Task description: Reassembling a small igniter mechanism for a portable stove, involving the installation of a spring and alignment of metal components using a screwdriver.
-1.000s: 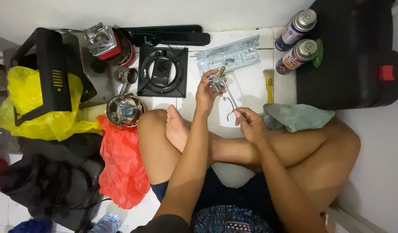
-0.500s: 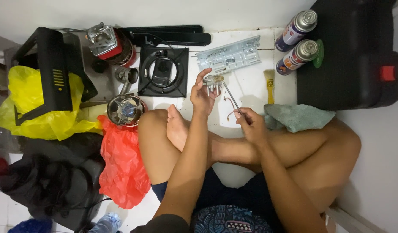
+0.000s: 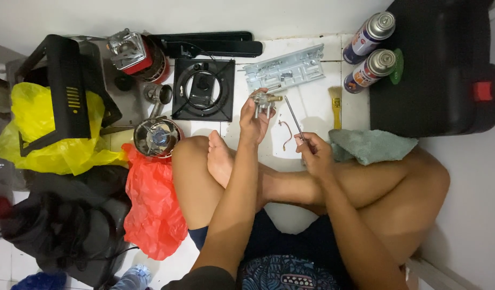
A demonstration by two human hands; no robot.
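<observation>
I sit cross-legged on a white tiled floor. My left hand (image 3: 254, 119) holds up a small metal valve assembly (image 3: 263, 101) with a brass end. My right hand (image 3: 313, 152) grips a thin metal rod (image 3: 293, 116) that points up and left, its tip just right of the valve. Between the hands, on the tile, lies a bent brown wire (image 3: 284, 134). A grey metal bracket plate (image 3: 284, 69) rests beyond the valve, next to a square black burner frame (image 3: 203, 89).
Two spray cans (image 3: 369, 48) and a large black case (image 3: 439, 64) lie at the right. A yellow-handled brush (image 3: 336, 105) and a grey-green cloth (image 3: 370, 145) lie near my right knee. Left: round burner head (image 3: 156, 137), red canister stove (image 3: 137, 53), red and yellow bags, black bags.
My right hand has pulled the rod away from the valve, down and to the right. My left hand has kept the valve raised, turning it slightly.
</observation>
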